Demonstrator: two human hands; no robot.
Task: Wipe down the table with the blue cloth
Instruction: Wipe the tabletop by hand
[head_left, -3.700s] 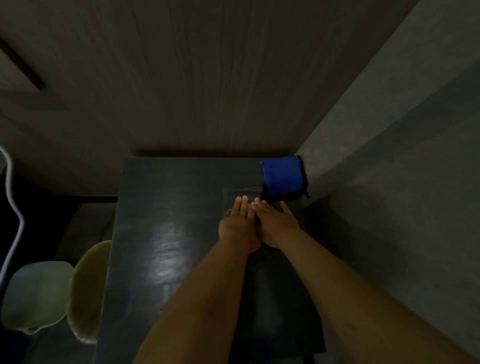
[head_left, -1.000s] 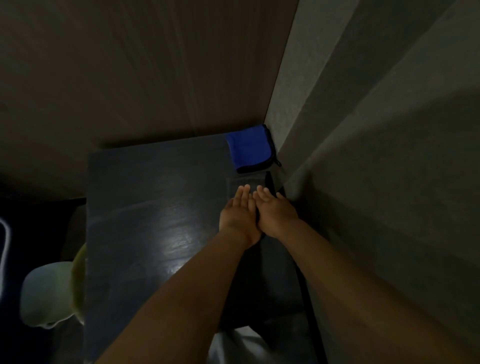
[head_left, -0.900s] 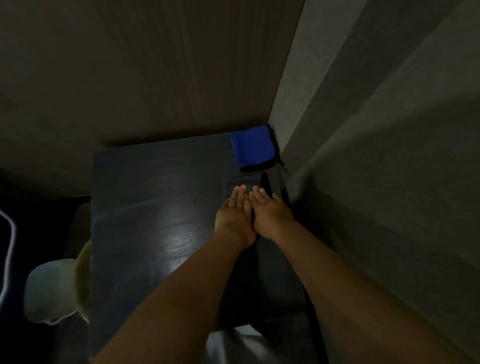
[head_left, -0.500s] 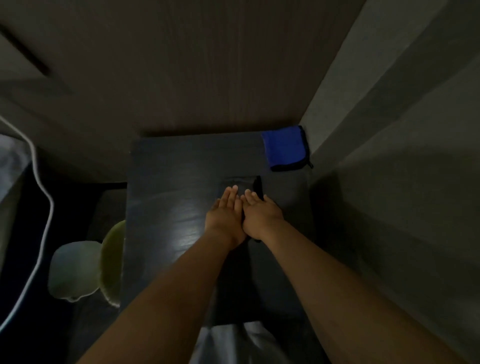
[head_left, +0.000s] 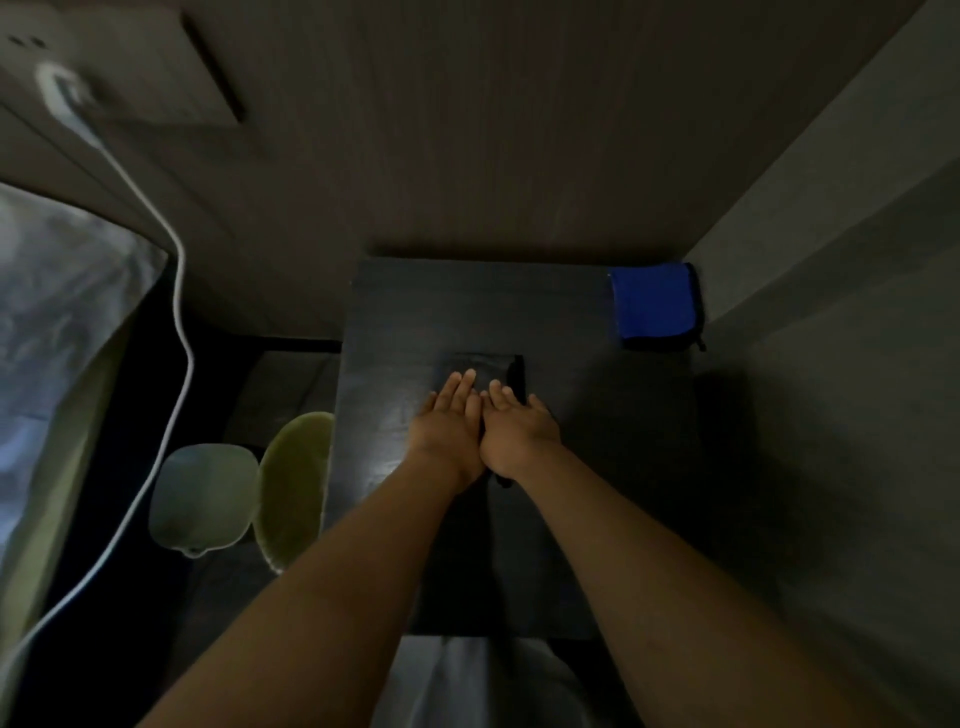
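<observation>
A folded blue cloth (head_left: 653, 305) lies at the far right corner of the small dark table (head_left: 405, 312), against the wall. My left hand (head_left: 449, 423) and my right hand (head_left: 514, 426) rest flat side by side on the middle of the table, fingers straight and close together, holding nothing. Under their fingertips lies a dark flat object (head_left: 480, 371) that is hard to make out. Both hands are well short of the cloth, to its lower left.
Wood-panelled wall stands behind the table and a grey wall (head_left: 831, 260) borders it on the right. Left of the table sit a pale round cushion (head_left: 205, 501) and a yellow-green one (head_left: 296, 483). A white cable (head_left: 179, 291) hangs down beside light bedding (head_left: 57, 338).
The view has swung to the right and back to the left, so the table and cloth now sit further right. My hands stay flat together on the table, now nearer its middle.
</observation>
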